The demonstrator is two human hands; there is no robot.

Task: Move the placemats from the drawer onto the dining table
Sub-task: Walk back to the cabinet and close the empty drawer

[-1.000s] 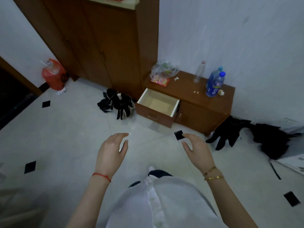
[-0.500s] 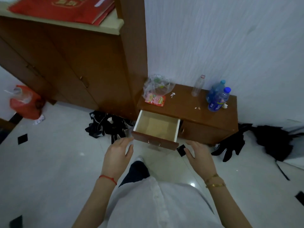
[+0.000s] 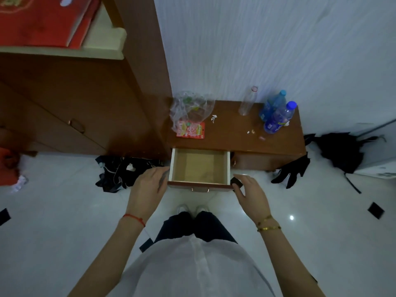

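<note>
A person stood over an open drawer (image 3: pixel 200 167) pulled out of a low cabinet (image 3: pixel 267 144), both hands held out at its front corners. The left hand (image 3: pixel 147 187) hovered just left of the drawer's front left corner, fingers spread loosely and gripping nothing, a red string at the wrist. The right hand (image 3: pixel 251 195) hung just right of the front right corner, fingers apart and curled slightly, empty, two gold bangles at the wrist. Between the hands the drawer showed only its bare pale wooden floor; no placemats could be seen in it, and neither hand held one. Beyond the left hand's fingertips a pile of dark clothes (image 3: pixel 120 173) lay on the white tiled floor (image 3: pixel 53 221) against a tall wardrobe (image 3: pixel 85 99). Beyond the hands, on the cabinet top, sat a clear plastic bag (image 3: pixel 189 108) with a red snack packet (image 3: pixel 190 130) just in front of it, an empty clear bottle (image 3: pixel 248 101) and two blue bottles (image 3: pixel 277 116) further to the right. A black glove (image 3: pixel 291 170) lay on the floor beyond and to the right of the right hand. The dining table was out of view.
</note>
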